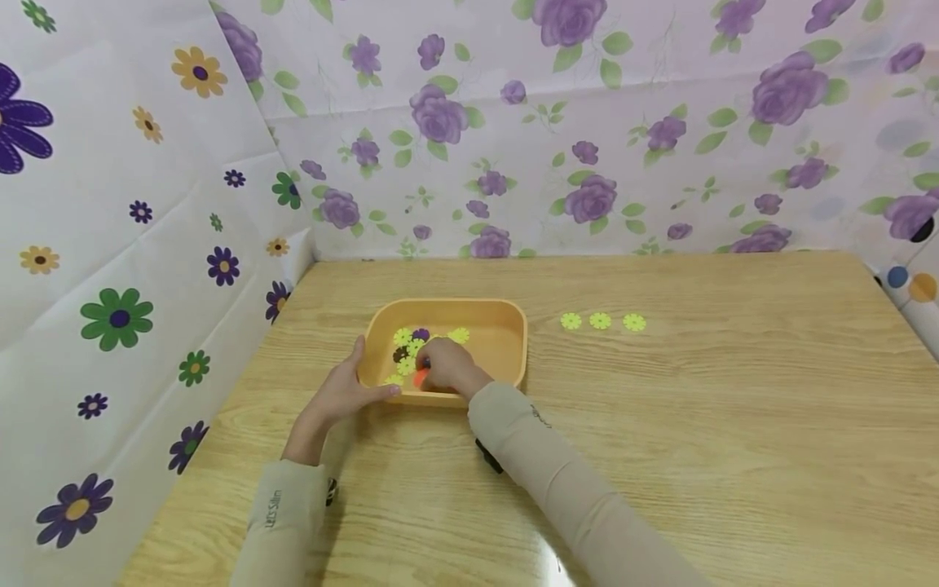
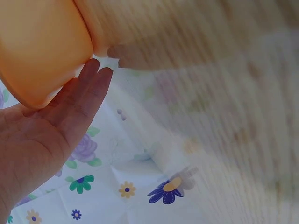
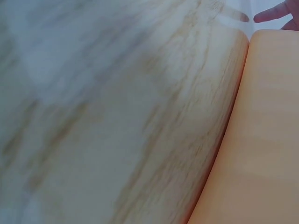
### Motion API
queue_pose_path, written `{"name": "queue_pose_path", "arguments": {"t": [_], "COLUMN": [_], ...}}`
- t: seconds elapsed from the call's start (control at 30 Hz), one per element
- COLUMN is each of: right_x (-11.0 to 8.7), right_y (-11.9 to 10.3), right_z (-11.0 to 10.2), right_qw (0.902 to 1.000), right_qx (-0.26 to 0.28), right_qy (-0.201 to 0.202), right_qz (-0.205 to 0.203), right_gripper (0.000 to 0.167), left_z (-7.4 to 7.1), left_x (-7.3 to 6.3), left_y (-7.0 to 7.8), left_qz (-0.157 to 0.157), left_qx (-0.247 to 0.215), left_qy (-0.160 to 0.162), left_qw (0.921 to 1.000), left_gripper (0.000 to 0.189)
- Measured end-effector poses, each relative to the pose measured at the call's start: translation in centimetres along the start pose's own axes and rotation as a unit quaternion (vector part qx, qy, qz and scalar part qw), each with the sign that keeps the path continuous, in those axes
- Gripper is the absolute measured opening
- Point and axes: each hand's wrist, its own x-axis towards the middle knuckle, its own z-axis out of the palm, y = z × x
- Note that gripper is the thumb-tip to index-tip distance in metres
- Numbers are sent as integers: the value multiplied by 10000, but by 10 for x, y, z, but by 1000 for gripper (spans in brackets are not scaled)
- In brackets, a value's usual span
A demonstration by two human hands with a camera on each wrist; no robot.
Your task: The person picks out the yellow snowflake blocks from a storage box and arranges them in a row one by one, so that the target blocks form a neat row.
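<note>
An orange-yellow plastic tray [image 1: 506, 310] stands on the table. Round its near left corner my left hand [image 1: 339, 393] holds it, thumb along the near rim. In the left wrist view the fingers lie fairly straight against the tray's outer wall [image 2: 46, 42]. Into the tray reaches my right hand [image 1: 449, 365], fingers bent down among flower-shaped plastic pieces [image 1: 403, 336]. These are mostly yellow, with a purple one [image 1: 421, 334] and a dark brown one [image 1: 399, 354]. An orange piece [image 1: 421, 377] shows beside the right fingers. Their tips are hidden, so any grip is unclear.
To the right of the tray, three yellow flower pieces [image 1: 600, 320] lie in a row on the wood-grain table [image 1: 704, 440]. Flower-printed sheets [image 1: 513, 122] hang behind the table and at its left side.
</note>
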Motion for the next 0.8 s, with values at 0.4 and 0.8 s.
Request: {"name": "queue_pose_path", "arguments": {"t": [0.4, 0.8], "right_x": [9, 25], "right_y": [-7, -11], "right_z": [-2, 8], "right_qw": [9970, 9981], "right_qx": [-544, -423], "right_qy": [9, 39], "right_qz": [550, 447], "right_gripper": [49, 36], "left_z": [1, -1], "left_x": [1, 0], "left_y": [1, 1], "left_qz": [-81, 15], "left_qx": [-45, -5], "left_qy": [21, 62], "left_qw": [10000, 10000], "left_gripper": [110, 111]}}
